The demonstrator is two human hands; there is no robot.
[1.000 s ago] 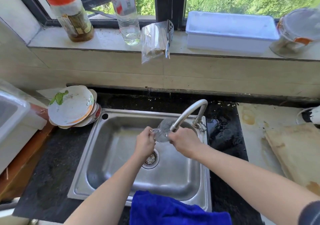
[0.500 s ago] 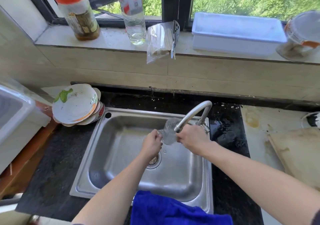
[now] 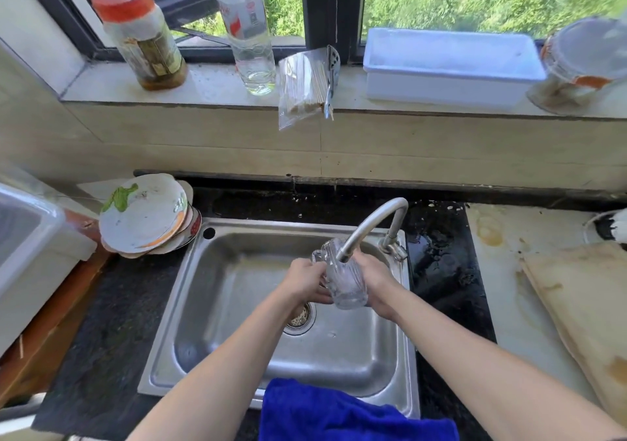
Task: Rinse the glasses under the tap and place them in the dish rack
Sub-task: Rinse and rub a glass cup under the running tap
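Note:
A clear ribbed glass mug (image 3: pixel 346 279) is held over the steel sink (image 3: pixel 237 305), its mouth right at the spout of the curved tap (image 3: pixel 373 223). My left hand (image 3: pixel 305 279) grips the mug's handle side. My right hand (image 3: pixel 376 283) wraps around the far side of the mug's body, partly hidden behind the glass. The mug is tilted with its base toward me. Whether water is running cannot be told. A white plastic rack or bin (image 3: pixel 30 247) sits at the far left edge.
Stacked dirty plates (image 3: pixel 146 216) lie left of the sink. A blue cloth (image 3: pixel 339 413) hangs over the sink's front rim. A wooden board (image 3: pixel 583 311) lies on the right counter. The window sill holds a jar (image 3: pixel 142 37), bottle (image 3: pixel 247 30), white tray (image 3: pixel 451 64) and bagged sticks (image 3: pixel 305 88).
The mug has turned between my hands: it now points base toward me with its mouth up at the spout. My right hand has shifted from the top to the mug's far side.

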